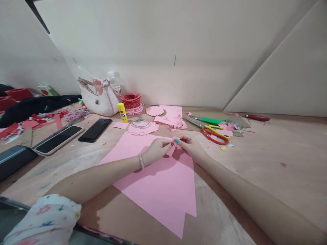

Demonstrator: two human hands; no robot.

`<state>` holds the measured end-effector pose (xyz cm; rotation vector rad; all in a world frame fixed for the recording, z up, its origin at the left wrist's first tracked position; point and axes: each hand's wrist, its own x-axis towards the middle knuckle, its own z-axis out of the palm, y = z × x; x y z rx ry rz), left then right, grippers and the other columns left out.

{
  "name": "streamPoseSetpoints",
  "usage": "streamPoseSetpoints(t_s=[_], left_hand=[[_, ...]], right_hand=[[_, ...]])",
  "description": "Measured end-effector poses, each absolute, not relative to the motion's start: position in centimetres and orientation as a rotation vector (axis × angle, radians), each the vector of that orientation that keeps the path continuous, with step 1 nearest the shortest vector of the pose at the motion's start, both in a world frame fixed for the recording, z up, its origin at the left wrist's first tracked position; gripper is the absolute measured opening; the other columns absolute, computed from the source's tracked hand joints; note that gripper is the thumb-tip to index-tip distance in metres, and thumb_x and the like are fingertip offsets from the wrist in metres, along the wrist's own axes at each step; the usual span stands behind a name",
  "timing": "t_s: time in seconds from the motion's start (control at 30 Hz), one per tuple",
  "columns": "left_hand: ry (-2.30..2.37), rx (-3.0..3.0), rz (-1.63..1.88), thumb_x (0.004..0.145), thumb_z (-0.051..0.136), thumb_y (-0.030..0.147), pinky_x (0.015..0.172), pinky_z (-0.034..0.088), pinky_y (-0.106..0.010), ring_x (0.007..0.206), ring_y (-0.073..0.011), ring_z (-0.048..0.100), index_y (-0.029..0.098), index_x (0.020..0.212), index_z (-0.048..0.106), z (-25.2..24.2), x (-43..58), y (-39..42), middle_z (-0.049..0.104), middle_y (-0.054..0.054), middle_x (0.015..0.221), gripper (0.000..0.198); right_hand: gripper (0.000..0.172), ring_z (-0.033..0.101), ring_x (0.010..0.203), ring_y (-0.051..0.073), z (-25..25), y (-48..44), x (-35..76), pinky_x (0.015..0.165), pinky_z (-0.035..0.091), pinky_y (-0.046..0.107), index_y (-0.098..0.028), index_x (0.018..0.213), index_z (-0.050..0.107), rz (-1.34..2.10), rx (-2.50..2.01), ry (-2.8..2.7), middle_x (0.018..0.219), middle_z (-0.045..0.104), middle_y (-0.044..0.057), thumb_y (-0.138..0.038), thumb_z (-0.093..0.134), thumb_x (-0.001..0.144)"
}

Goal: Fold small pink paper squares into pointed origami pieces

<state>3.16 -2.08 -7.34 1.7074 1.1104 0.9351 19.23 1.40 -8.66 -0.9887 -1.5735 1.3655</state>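
The left hand (157, 151) and right hand (191, 147) meet above the table (258, 160). Each grip is closed, thumb against fingertips, on a small piece of pink paper (175, 140). This piece is held directly over a large pink paper sheet (155, 180), which has a stepped, cut edge and lies flat beneath both hands. A beaded bracelet (141, 161) encircles the left wrist.

Beyond the hands, a roll of tape (140, 123) rests on pink paper squares (143, 128), beside a pile of pink offcuts (171, 119). Orange-handled scissors (215, 136) lie to the right, near a green-handled cutting tool (209, 120). To the left are two smartphones (95, 130) (58, 139), lying flat. An upright yellow glue stick (122, 112) stands near a coiled red-and-pink paper stack (130, 103), a pink scalloped paper disc (154, 111) and a pale handbag (98, 97).
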Motion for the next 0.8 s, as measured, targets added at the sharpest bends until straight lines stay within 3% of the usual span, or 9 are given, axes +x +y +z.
streamPoseSetpoints(t_s=[0.2, 0.43, 0.8], left_hand=[[1.149, 1.825, 0.908, 0.081, 0.038, 0.037, 0.048, 0.033, -0.018, 0.053, -0.0084, 0.043, 0.012, 0.063, 0.052, -6.91, 3.0, -2.45, 0.046, 0.001, 0.058, 0.033], [1.202, 1.97, 0.927, 0.081, 0.036, 0.026, 0.058, 0.035, -0.021, 0.063, -0.0109, 0.049, 0.015, 0.074, 0.051, -7.0, 2.49, -1.85, 0.054, 0.0, 0.067, 0.019], [1.072, 1.803, 0.883, 0.081, 0.038, 0.025, 0.047, 0.036, -0.018, 0.05, -0.0078, 0.048, 0.015, 0.077, 0.051, -6.92, 2.68, -2.12, 0.052, 0.003, 0.058, 0.017]], right_hand=[[0.027, 0.044, 0.054, 0.008, -8.2, 1.22, 19.14, 0.051, 0.034, 0.021, -0.018, 0.07, 0.049, 1.269, -0.971, -1.629, 0.061, 0.048, -0.004, -0.043, 0.053, 0.076], [0.03, 0.039, 0.055, 0.009, -8.09, 0.95, 19.16, 0.051, 0.032, 0.023, -0.018, 0.069, 0.044, 1.141, -1.0, -1.845, 0.061, 0.042, -0.004, -0.047, 0.05, 0.076], [0.027, 0.042, 0.058, 0.01, -8.24, 0.94, 19.11, 0.052, 0.034, 0.023, -0.019, 0.069, 0.047, 1.176, -0.942, -1.891, 0.064, 0.046, -0.002, -0.044, 0.052, 0.076]])
